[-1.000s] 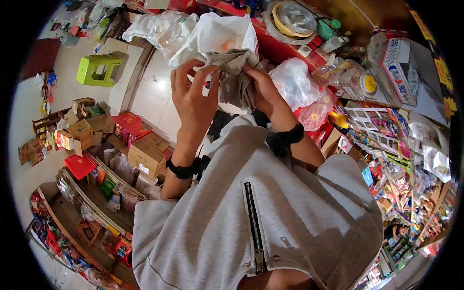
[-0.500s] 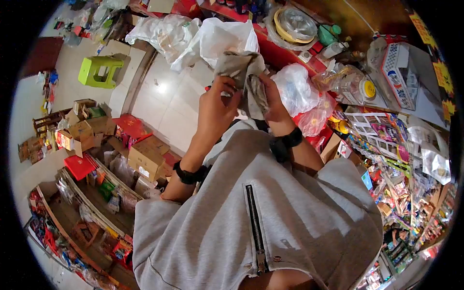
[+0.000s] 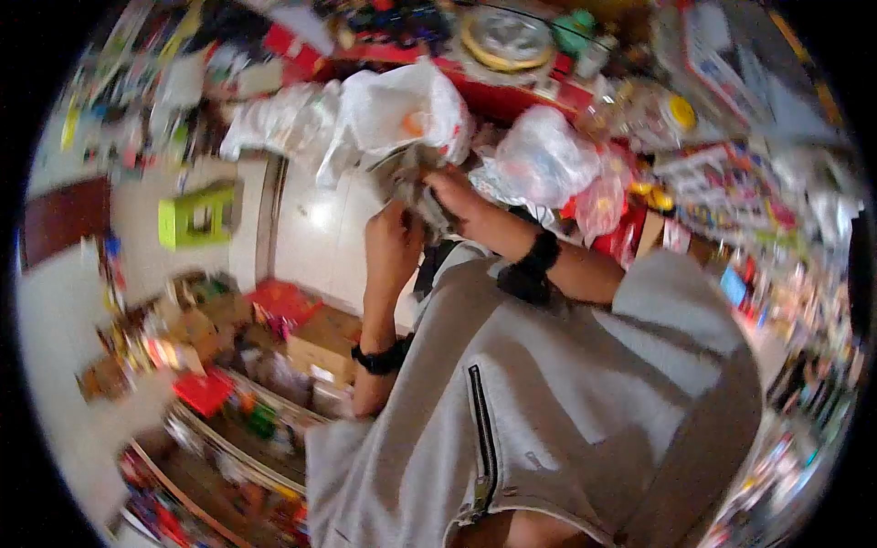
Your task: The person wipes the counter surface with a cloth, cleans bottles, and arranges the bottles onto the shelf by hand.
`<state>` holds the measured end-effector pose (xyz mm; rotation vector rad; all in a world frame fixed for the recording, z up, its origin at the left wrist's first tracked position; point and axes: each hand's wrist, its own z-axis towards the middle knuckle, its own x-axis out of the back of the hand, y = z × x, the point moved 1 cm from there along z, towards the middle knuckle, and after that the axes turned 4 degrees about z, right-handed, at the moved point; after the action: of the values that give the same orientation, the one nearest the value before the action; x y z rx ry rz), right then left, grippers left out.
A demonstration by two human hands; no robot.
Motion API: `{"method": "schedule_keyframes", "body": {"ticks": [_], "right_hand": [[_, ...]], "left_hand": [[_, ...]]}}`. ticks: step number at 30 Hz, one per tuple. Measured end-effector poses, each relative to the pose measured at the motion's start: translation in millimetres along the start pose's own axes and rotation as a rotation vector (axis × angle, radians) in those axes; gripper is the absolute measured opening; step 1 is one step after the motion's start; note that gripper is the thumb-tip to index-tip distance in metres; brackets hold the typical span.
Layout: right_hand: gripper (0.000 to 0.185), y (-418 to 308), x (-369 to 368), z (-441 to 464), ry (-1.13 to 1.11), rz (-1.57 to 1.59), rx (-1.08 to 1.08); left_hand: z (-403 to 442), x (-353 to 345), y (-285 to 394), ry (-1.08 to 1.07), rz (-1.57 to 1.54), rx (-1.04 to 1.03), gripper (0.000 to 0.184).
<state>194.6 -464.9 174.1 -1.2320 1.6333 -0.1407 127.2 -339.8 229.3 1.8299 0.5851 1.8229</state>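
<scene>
A crumpled grey-brown cloth (image 3: 405, 172) is held between my two hands, in front of my chest. My left hand (image 3: 393, 242) is closed on its lower left side, fingers curled in. From the right, my right hand (image 3: 459, 199) grips the cloth's upper part. Just beyond the cloth stands an opened white plastic bag (image 3: 397, 100) with something orange inside. To the right of my hands lies a tied translucent plastic bag (image 3: 545, 155). Motion blur softens the fingers and the cloth's folds.
A red shelf edge (image 3: 512, 91) runs behind the bags. A green stool (image 3: 196, 216) stands on the floor at left. Nearer are cardboard boxes (image 3: 324, 345) and low shelves with packaged goods. A large clear jug with a yellow cap (image 3: 679, 112) is at right.
My view has turned, so the surroundings sit differently. Both hands and the cloth have moved left and a little lower, and the cloth is more bunched up.
</scene>
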Motion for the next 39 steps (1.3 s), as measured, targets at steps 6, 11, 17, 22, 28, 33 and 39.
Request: {"method": "schedule_keyframes", "body": {"ticks": [6,11,17,22,28,33,39], "right_hand": [[0.024,-1,0,4,-0.041,-0.027,-0.154],[0.025,18,-11,4,-0.157,-0.011,-0.146],[0.025,10,37,2,-0.077,0.076,-0.104],[0.026,8,33,13,-0.077,0.072,-0.073],[0.026,-29,-7,6,-0.047,-0.028,-0.044],[0.025,-64,5,-14,0.201,-0.104,0.083],[0.025,-95,105,-6,0.302,0.532,0.079]], "left_hand": [[-21,6,-12,-0.059,-0.485,0.215,0.025],[-40,12,-7,-0.077,-0.55,0.237,0.027],[-32,19,-14,-0.086,-0.475,0.253,0.028],[-10,13,23,-0.048,-0.464,0.334,0.027],[13,23,7,-0.129,-0.254,0.278,0.016],[41,25,18,-0.279,-0.114,0.288,0.018],[118,30,-8,-0.305,-0.505,0.278,0.016]]}}
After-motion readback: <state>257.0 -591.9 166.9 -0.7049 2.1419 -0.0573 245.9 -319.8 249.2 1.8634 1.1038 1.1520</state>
